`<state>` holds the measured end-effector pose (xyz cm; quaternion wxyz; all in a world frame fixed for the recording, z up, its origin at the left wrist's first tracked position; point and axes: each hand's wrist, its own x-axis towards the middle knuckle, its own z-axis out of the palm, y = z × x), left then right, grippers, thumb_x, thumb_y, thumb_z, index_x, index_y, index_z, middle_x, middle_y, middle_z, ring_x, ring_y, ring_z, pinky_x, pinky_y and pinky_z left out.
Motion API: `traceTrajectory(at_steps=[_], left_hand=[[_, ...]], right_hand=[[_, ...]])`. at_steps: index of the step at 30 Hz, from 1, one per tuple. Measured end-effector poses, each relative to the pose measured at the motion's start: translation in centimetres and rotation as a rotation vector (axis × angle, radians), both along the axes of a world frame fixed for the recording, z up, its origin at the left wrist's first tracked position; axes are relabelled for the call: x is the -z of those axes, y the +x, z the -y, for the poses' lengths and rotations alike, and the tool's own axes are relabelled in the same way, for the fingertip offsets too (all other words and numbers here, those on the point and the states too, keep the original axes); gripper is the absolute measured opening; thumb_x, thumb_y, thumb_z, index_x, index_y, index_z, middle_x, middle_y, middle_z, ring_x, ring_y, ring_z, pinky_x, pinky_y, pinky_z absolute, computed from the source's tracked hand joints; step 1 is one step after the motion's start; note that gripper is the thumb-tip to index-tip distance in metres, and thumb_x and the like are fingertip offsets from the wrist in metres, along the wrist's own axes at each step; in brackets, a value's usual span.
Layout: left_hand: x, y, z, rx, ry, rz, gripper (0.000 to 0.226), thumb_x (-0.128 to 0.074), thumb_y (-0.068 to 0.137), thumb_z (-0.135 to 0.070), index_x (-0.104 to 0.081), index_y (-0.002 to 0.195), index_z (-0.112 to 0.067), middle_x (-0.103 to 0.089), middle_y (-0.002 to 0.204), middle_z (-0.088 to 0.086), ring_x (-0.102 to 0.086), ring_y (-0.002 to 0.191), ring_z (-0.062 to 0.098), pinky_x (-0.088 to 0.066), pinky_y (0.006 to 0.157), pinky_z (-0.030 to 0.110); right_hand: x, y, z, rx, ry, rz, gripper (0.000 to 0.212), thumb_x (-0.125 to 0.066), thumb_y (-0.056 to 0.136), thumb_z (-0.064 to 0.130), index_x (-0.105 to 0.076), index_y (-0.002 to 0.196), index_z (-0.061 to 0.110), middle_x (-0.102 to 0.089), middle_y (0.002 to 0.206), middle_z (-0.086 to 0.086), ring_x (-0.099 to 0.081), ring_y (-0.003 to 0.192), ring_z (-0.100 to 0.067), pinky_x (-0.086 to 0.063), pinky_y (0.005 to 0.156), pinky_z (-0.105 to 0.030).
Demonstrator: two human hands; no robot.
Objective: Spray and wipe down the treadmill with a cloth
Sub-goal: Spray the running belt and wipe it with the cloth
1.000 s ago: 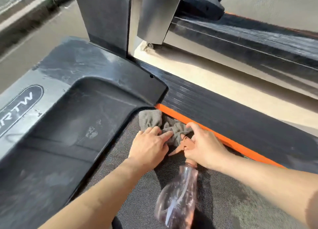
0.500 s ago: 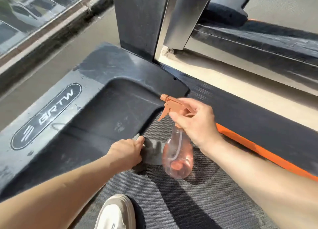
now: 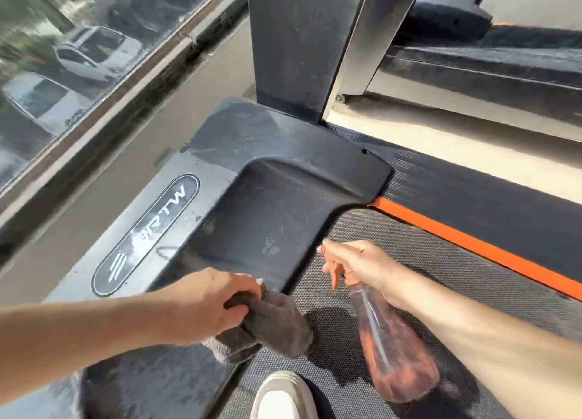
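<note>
The treadmill's dark, dusty motor cover [image 3: 277,198] fills the middle, with its woven belt [image 3: 409,261] to the right. My left hand [image 3: 208,305] grips a bunched grey cloth [image 3: 274,327] above the cover's near edge. My right hand [image 3: 365,264] holds a clear pinkish spray bottle [image 3: 396,343] by its orange trigger head [image 3: 335,270]. The nozzle points left toward the cover, and the bottle hangs over the belt.
A black upright post [image 3: 299,40] rises from the cover's far side. An orange strip [image 3: 472,242] and black side rail [image 3: 472,198] border the belt. My white shoe [image 3: 280,396] stands on the belt. A window [image 3: 78,56] is at left, a second treadmill [image 3: 488,65] at far right.
My left hand has lifted the cloth off the belt and carried it left over the cover's edge. My right hand has moved the bottle away from the cover, out over the belt.
</note>
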<state>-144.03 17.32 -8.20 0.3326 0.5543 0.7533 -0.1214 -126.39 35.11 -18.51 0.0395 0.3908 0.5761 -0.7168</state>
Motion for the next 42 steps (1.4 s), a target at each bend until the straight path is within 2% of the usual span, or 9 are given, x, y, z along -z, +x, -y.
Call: traceTrajectory(at_steps=[9,18,22,27,30,33,35,37,42], left_hand=[[6.2,-1.4,-1.9,-0.619,0.462,0.04,0.033,-0.058,0.085,-0.017,-0.061,0.075,-0.048,-0.059,0.082,-0.04,-0.053,0.084,-0.019,-0.037,0.067,0.0],[7.1,-3.8,0.5,-0.823,0.588,-0.048,0.025,-0.059,0.082,-0.022,-0.062,0.078,-0.047,-0.062,0.074,-0.033,-0.057,0.08,-0.013,-0.042,0.067,0.011],[7.9,-4.3,1.1,-0.978,0.696,-0.082,0.016,-0.061,0.088,-0.024,-0.057,0.1,-0.035,-0.061,0.077,-0.018,-0.062,0.079,0.017,-0.046,0.073,0.032],[8.3,-4.7,-0.5,-1.119,0.861,-0.025,0.02,-0.064,0.091,-0.025,-0.045,0.095,-0.024,-0.055,0.072,-0.003,-0.054,0.067,0.015,-0.042,0.062,0.036],[8.7,-4.4,-1.7,-0.977,0.911,-0.08,0.018,-0.064,0.087,-0.01,-0.05,0.093,-0.019,-0.053,0.083,0.003,-0.048,0.07,0.02,-0.033,0.061,0.03],[9.5,-2.3,-2.1,-0.594,0.883,-0.076,0.034,-0.069,0.078,-0.001,-0.063,0.108,-0.015,-0.055,0.117,0.005,-0.051,0.098,0.011,-0.039,0.083,0.02],[11.0,-1.6,-2.0,-0.337,0.764,-0.15,0.047,-0.073,0.078,-0.013,-0.063,0.124,-0.012,-0.052,0.137,0.013,-0.051,0.124,0.025,-0.042,0.104,0.038],[12.1,-1.9,-2.1,-0.207,0.695,-0.263,0.049,-0.066,0.084,-0.02,-0.06,0.132,-0.011,-0.046,0.146,0.017,-0.047,0.132,0.035,-0.041,0.107,0.051],[12.6,-3.9,-5.2,-0.018,0.597,-0.243,0.063,-0.047,0.082,-0.014,-0.046,0.144,-0.023,-0.037,0.154,0.009,-0.039,0.139,0.031,-0.033,0.112,0.047]], right_hand=[[-0.9,-3.3,-1.0,0.454,-0.195,-0.083,0.033,-0.059,0.098,0.033,-0.072,0.08,0.009,-0.065,0.07,-0.01,-0.059,0.051,-0.017,-0.051,0.049,-0.025],[-0.6,-4.9,-0.9,0.451,-0.239,-0.065,0.055,-0.061,0.078,0.065,-0.075,0.097,0.015,-0.074,0.081,-0.01,-0.071,0.07,-0.02,-0.05,0.055,-0.022],[0.3,-4.7,-0.3,0.595,-0.214,-0.015,0.04,-0.062,0.092,0.047,-0.074,0.086,0.01,-0.066,0.072,-0.012,-0.062,0.052,-0.021,-0.051,0.046,-0.025],[0.1,-5.4,0.8,0.584,-0.205,-0.083,0.039,-0.065,0.088,0.048,-0.076,0.097,0.011,-0.073,0.078,-0.01,-0.066,0.056,-0.017,-0.049,0.046,-0.021],[0.0,-6.1,1.4,0.503,-0.239,-0.069,0.053,-0.064,0.074,0.064,-0.075,0.101,0.019,-0.077,0.09,-0.007,-0.073,0.074,-0.019,-0.052,0.058,-0.024],[0.4,-6.4,1.6,0.595,-0.225,-0.05,0.041,-0.06,0.09,0.052,-0.077,0.099,0.016,-0.075,0.08,-0.008,-0.071,0.066,-0.02,-0.052,0.053,-0.025],[0.7,-6.3,1.3,0.68,-0.218,-0.063,0.038,-0.059,0.094,0.045,-0.077,0.097,0.011,-0.072,0.074,-0.009,-0.067,0.059,-0.021,-0.054,0.053,-0.027],[0.9,-6.0,1.0,0.666,-0.204,-0.053,0.039,-0.061,0.093,0.047,-0.077,0.099,0.012,-0.073,0.076,-0.009,-0.066,0.059,-0.02,-0.054,0.057,-0.03],[0.9,-5.0,0.2,0.548,-0.323,-0.05,0.059,-0.059,0.078,0.069,-0.074,0.106,0.02,-0.076,0.096,-0.009,-0.074,0.087,-0.024,-0.052,0.063,-0.028]])
